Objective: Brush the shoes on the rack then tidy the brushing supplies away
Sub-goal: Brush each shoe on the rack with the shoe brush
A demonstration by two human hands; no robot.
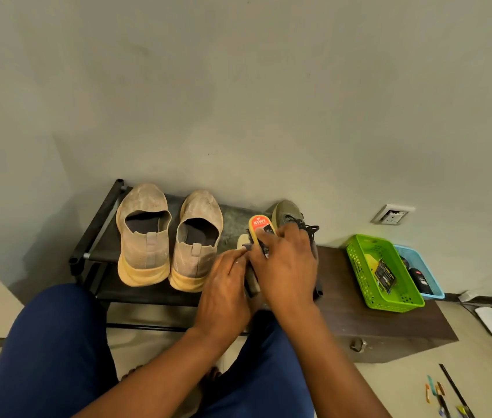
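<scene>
Two beige slip-on shoes (143,236) (196,239) stand side by side on the black shoe rack (97,224). To their right are two olive lace-up shoes; the far one (287,214) shows its toe, and the near one (243,242) is mostly hidden under my hands. My right hand (284,267) grips a yellow shoe brush with a red label (260,226) and holds it against the near olive shoe. My left hand (223,291) holds that shoe from the left side.
A green basket (359,267) holding a yellow cloth and a dark packet sits on a dark low cabinet (389,327) at right, with a blue basket (431,273) of polish tins behind it. A wall socket (392,214) is above. My blue-clad knees are in front.
</scene>
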